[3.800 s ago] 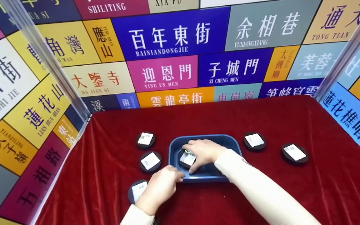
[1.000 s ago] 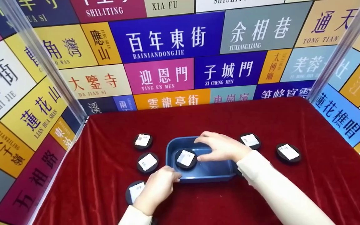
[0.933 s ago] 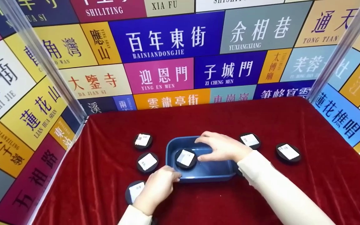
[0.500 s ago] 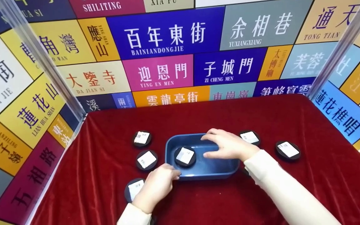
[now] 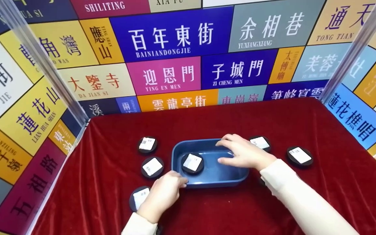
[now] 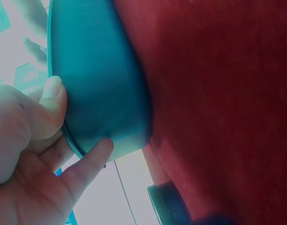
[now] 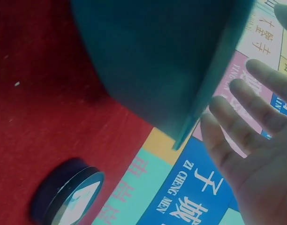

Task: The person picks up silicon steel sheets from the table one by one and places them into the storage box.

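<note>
Head view: my left hand [image 5: 166, 187] grips the rim of the blue tray [image 5: 212, 183] at its near left corner; my right hand [image 5: 245, 151] hovers over the tray's right end, fingers apart; one black disc [image 5: 193, 163] lies inside, at left; similar discs [image 5: 152, 167] lie on both sides on the red-draped bench [image 5: 224, 215].

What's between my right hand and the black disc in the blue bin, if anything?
Nothing visible: your right hand hovers over the blue bin, with open space to the black disc. Your left hand holds the bin, clear of that gap.
</note>
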The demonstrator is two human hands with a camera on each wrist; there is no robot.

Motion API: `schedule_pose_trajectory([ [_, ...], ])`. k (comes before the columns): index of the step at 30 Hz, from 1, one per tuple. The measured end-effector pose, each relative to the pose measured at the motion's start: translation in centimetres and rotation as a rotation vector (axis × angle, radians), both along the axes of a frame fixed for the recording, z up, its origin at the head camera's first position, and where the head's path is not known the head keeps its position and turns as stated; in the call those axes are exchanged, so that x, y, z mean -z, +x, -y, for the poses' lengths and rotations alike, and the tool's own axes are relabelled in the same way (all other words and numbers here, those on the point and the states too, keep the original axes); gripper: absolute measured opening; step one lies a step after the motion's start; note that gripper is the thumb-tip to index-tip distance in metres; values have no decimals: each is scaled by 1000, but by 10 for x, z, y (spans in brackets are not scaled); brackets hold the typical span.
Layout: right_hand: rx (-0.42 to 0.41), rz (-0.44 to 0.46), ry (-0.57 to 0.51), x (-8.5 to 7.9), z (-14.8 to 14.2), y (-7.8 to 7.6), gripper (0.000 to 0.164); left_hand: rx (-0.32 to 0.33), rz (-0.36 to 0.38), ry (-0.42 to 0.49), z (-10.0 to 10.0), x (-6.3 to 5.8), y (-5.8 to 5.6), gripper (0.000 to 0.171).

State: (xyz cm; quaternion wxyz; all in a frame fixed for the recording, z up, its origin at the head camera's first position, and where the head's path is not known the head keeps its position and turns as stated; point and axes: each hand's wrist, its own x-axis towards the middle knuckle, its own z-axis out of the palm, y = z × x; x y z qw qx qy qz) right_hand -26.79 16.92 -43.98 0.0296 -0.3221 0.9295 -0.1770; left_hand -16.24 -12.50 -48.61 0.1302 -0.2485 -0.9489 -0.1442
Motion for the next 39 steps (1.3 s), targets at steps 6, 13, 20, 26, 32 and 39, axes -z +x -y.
schedule_pose_trajectory([
  [6,32,-40,-6,4,-8,-1,53,0,-2,5,0,0,1,19],
  [13,62,-71,3,7,-17,-3,50,-1,1,9,1,0,1,20],
  [20,56,-113,-16,13,-25,-4,46,2,-4,8,1,0,0,22],
  [26,98,-91,-26,17,-32,-5,46,0,-8,4,1,0,-1,21],
  [32,134,-63,-47,20,-40,-5,48,5,-7,4,1,1,0,21],
  [39,165,-44,-51,24,-47,-6,49,5,-9,10,1,1,0,21],
])
